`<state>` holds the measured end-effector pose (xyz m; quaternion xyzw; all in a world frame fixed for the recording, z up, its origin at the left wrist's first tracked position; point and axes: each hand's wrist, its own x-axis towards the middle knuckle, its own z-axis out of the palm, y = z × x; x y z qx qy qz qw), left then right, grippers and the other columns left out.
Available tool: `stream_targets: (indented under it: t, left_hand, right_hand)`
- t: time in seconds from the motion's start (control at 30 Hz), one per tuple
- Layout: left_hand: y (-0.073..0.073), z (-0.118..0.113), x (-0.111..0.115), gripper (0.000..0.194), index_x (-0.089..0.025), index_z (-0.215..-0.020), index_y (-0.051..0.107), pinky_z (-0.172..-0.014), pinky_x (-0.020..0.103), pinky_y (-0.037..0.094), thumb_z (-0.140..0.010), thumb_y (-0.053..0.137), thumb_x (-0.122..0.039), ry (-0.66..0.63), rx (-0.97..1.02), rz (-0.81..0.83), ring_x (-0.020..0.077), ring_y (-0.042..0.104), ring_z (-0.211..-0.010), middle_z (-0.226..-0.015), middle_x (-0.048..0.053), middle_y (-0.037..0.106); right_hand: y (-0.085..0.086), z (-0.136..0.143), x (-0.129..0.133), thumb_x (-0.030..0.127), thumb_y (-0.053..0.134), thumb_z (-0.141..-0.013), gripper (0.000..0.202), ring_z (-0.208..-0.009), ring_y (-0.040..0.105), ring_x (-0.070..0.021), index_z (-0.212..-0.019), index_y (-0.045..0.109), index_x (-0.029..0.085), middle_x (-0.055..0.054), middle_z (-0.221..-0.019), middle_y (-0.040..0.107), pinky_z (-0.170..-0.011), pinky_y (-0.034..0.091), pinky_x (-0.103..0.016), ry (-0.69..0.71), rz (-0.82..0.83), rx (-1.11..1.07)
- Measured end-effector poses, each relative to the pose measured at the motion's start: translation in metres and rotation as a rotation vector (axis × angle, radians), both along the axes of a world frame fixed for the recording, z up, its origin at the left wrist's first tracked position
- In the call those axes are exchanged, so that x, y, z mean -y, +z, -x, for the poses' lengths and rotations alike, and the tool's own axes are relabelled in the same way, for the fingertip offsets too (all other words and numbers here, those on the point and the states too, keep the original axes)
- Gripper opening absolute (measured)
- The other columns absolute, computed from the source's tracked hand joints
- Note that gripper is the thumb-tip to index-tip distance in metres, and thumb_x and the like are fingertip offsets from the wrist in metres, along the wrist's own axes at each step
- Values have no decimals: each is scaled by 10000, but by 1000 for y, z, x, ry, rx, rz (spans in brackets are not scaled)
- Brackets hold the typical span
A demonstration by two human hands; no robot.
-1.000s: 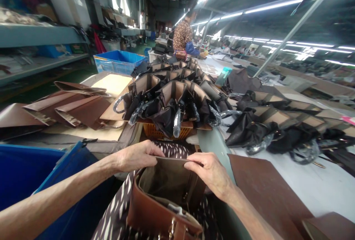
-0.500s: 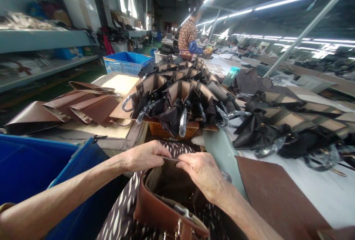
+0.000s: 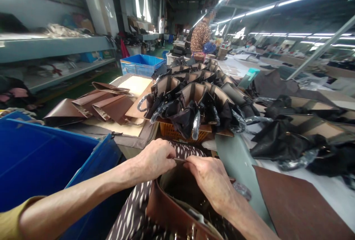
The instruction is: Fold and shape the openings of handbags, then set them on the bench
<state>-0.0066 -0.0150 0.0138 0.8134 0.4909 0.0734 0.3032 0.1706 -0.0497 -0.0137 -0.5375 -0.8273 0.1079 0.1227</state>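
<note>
Head view, and it is the brown bag (image 3: 166, 206) that sets the bearings, mouth up, against a dark patterned cloth (image 3: 141, 199). Far left of that bag stands a big blue bin (image 3: 100, 166), with grey-blue shelving (image 3: 55, 49) well beyond. Closer in, ahead and to the left of the brown bag, brown leather pieces (image 3: 115, 107) lie overlapping, and a smaller blue crate (image 3: 138, 69) stands farther off on that same side. Now the left hand (image 3: 158, 158), right at the brown bag's far rim (image 3: 180, 160), thumb and fingers pinching the thin edge. Straight beyond the bag, black bags (image 3: 181, 116) crowd together above an orange basket (image 3: 172, 131), and past them, well away, there's a co-worker (image 3: 201, 38). Next up, the right hand (image 3: 209, 175), pinching the same rim just beside the left, a short stretch of edge between the two; its fingertips are partly hidden. To the brown bag's right, a pale green strip (image 3: 235, 158), then a flat brown sheet (image 3: 299, 199) on a white counter (image 3: 337, 193), with a second cluster of black bags (image 3: 283, 136) beyond.
</note>
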Motion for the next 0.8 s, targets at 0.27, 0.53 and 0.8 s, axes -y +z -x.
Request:
stream_targets:
  t: [0.27,0.53,0.8]
  left_hand:
    - [-4,3,3,174,-131,-510,528,-474,172,238,-672,465,-146,-91,118,5,66,352,-484,-475,-48,339]
    - [-9,2,9,188,-169,-695,673,-551,185,335,-754,504,-226,-72,152,2,113,514,-592,-628,-4,610]
    - [5,22,36,279,-161,-838,619,-547,182,370,-858,414,-349,287,360,-139,98,504,-592,-677,-22,604]
  right_hand:
    - [5,9,-4,191,426,-860,198,-723,624,-158,-803,614,215,-12,-748,680,-597,332,-248,102,1,90]
    - [15,19,-21,137,441,-788,186,-697,619,-184,-762,619,185,-51,-736,675,-552,295,-267,269,170,266]
    - [35,4,-41,159,399,-784,227,-718,555,-142,-715,616,155,-51,-734,631,-599,322,-225,79,306,219]
